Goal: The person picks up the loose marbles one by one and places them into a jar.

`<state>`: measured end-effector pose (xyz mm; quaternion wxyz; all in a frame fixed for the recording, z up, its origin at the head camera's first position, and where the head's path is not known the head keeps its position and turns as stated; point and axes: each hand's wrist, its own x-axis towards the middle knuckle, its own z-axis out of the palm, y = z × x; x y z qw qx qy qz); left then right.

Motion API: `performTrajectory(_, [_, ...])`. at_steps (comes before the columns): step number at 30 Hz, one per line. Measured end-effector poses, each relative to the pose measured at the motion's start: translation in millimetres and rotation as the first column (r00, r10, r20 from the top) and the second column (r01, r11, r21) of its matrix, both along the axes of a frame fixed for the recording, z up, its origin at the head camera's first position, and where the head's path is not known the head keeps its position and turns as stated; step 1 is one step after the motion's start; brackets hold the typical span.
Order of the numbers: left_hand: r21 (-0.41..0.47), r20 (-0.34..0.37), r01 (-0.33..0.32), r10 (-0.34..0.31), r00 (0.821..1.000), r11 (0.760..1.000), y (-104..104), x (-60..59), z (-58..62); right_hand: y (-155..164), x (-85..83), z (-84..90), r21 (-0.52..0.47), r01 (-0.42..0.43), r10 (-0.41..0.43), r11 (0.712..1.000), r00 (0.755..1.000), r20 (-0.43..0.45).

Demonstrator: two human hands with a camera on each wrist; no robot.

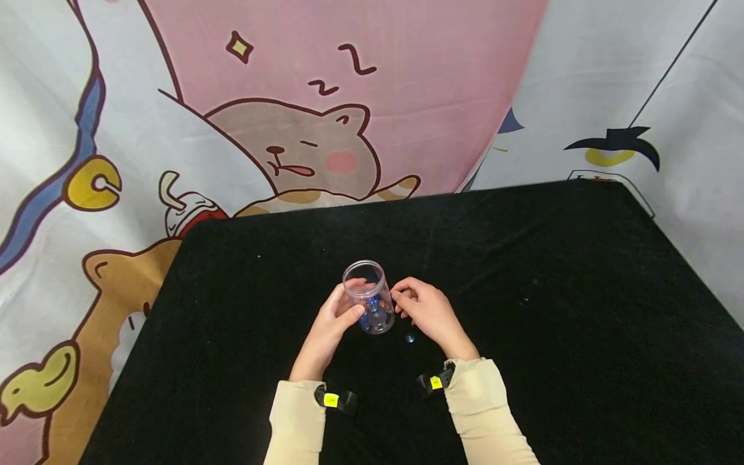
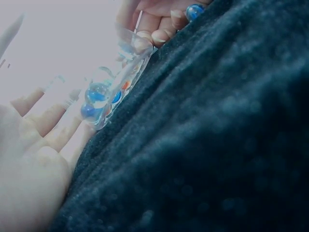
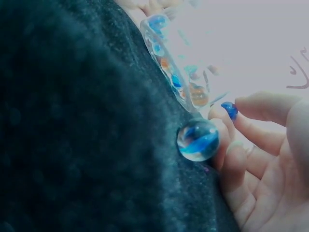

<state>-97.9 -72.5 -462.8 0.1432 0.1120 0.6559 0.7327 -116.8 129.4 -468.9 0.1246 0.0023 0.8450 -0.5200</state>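
Observation:
A clear plastic jar [image 1: 380, 321] stands on the black cloth, its round mouth uncovered. Blue and orange marbles [image 3: 164, 64] lie at its bottom. My left hand [image 1: 327, 327] holds the jar from the left side, thumb in front and fingers around the back. Just right of the jar is my right hand [image 1: 431, 314], its thumb and forefinger pinching a small blue marble [image 3: 230, 110], partly hidden by the fingertips. A clear marble with a blue swirl [image 3: 198, 140] rests on the cloth beside the right hand's curled lower fingers.
Black cloth [image 1: 552, 310] covers the table, and its far edge [image 1: 325, 208] meets a hanging sheet printed with cartoon animals [image 1: 314, 148]. Each wrist wears a black camera strap [image 1: 339, 400] with a yellow label.

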Motion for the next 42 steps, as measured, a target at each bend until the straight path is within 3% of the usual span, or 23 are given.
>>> performTrajectory(7, [-0.010, 0.010, -0.006, 0.006, 1.000, 1.000, 1.8, 0.5, 4.6, 1.6, -0.5, 0.2, -0.025, -0.001, 0.001, 1.000, 1.000, -0.006])
performTrajectory(16, [-0.027, -0.011, -0.017, 0.017, 1.000, 1.000, -1.6, -1.3, -13.7, 2.1, 0.3, -0.5, -0.057, -0.006, 0.006, 0.998, 1.000, 0.003])
performTrajectory(21, [-0.042, -0.012, -0.025, 0.025, 1.000, 0.999, -1.5, -0.7, -17.2, 3.5, 0.7, -3.5, -0.097, 0.023, -0.025, 0.995, 1.000, -0.012])
performTrajectory(30, [-0.008, -0.024, -0.005, 0.005, 1.000, 1.000, 1.4, -1.8, 0.6, 5.6, -3.3, -3.0, -0.162, 0.065, -0.075, 0.985, 0.995, -0.058])
performTrajectory(35, [0.000, -0.041, -0.003, 0.003, 0.999, 1.000, 2.5, 1.1, 5.2, 4.5, -2.1, -3.4, -0.115, 0.036, -0.042, 0.993, 0.998, -0.047])
performTrajectory(42, [0.007, -0.037, -0.003, 0.003, 0.999, 1.000, 2.4, 0.6, 2.8, 1.5, -1.1, -3.7, -0.023, -0.003, 0.002, 1.000, 0.998, -0.063])
